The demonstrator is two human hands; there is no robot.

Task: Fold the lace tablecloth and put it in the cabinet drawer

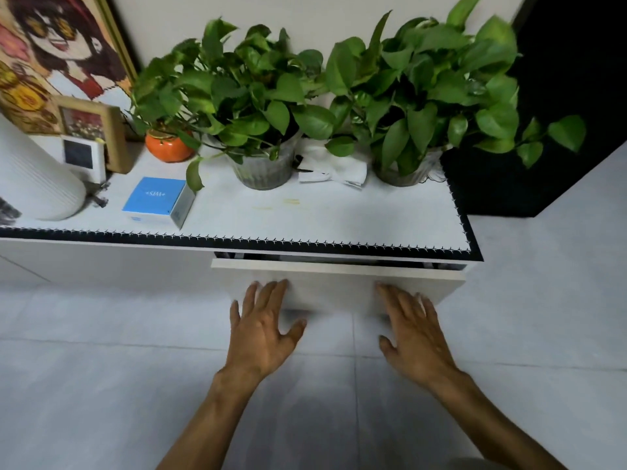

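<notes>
A white cabinet drawer (339, 283) sits under the right half of the cabinet top, pulled out only a narrow gap. Its inside is dark and I cannot tell what lies in it. My left hand (263, 329) rests flat with spread fingers against the drawer front, left of middle. My right hand (412, 334) lies flat on the drawer front to the right, fingers apart. Neither hand holds anything. No lace tablecloth shows in the open.
The cabinet top (339, 218) has a white cover with black trim. On it stand two potted green plants (264, 164) (407, 164), an orange pot (168, 147), a blue box (157, 201), a white vase (34, 184), picture frames (98, 130) and crumpled white paper (336, 171). Grey tiled floor lies below.
</notes>
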